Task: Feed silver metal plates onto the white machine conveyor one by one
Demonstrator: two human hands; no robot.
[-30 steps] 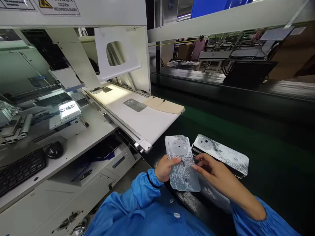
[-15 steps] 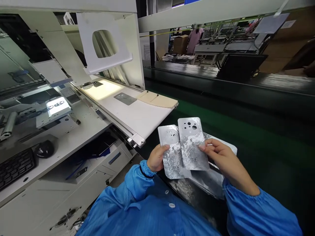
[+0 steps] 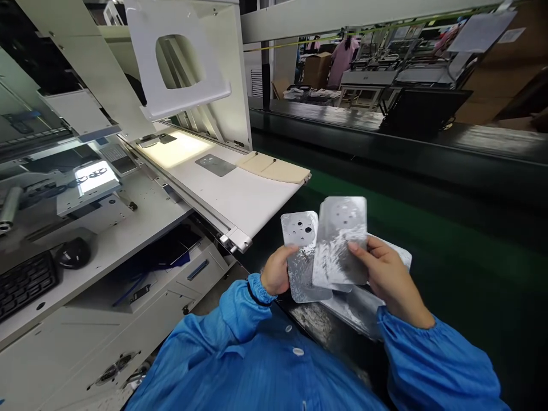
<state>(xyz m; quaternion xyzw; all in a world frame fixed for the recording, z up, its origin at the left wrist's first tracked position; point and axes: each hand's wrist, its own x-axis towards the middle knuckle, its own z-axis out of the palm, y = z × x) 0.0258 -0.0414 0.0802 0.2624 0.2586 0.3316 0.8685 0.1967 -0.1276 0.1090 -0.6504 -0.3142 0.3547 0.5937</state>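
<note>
Just right of white belt, L hand pinches holed panel by its L edge; R hand pinches blurred panel (poss. two) by R edge, overlapping it. Prob. light, stiff, slick; best gripped by edges.

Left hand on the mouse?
No, the left hand holds a silvery panel, while the mouse sits apart from it.

A thin silvery panel with rounded corners, a mottled shiny face and round holes near its far end is in the left hand, held by its left edge. A similar second panel, blurred, is pinched in the right hand, overlapping the first one's right side.
</note>
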